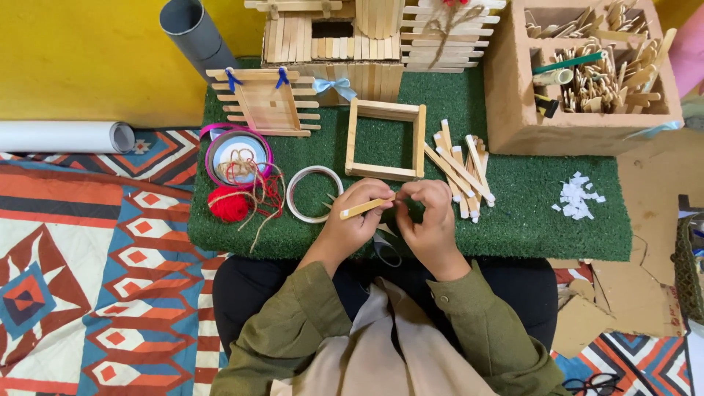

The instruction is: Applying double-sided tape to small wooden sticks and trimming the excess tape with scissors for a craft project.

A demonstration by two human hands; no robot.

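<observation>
At the centre of the frame, the left hand (350,220) pinches a flat pale wooden craft stick (365,208), while the right hand's (429,216) curled fingertips work at its end. Just above lies a square wooden stick frame (385,140) on the green artificial-turf mat (543,220).

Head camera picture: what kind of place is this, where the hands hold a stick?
Probably a home craft corner on the floor. A green turf-covered board holds loose flat wooden craft sticks, a square wooden stick frame and a red yarn ball. Both hands, left hand and right hand, hold one stick over patterned rugs.
</observation>
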